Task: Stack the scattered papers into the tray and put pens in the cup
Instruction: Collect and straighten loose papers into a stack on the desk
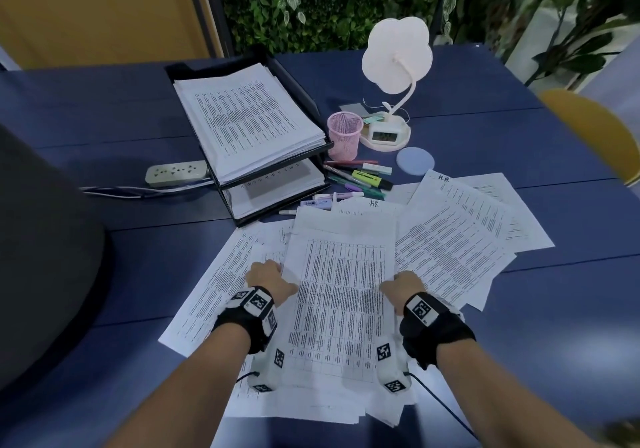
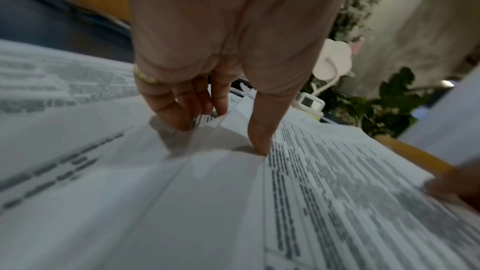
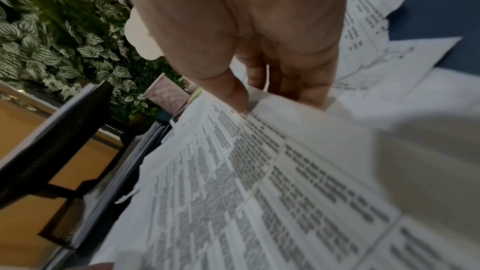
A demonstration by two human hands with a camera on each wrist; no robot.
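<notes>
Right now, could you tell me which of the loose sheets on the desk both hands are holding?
The table-printed sheet atop the pile: left hand and right hand pinch its side edges; the others lie untouched.

The print on the gathered sheet (image 1: 341,295) is too small and smeared to read in every view. The left hand (image 1: 268,279) hides its fingertips under that sheet's edge, and the lower tray tier (image 1: 277,184) is mostly covered.

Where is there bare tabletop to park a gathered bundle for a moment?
Bare blue table lies left of the tray, beyond the power strip, and right of the spread papers. It is crowded between the tray, the pink cup and the pens.
</notes>
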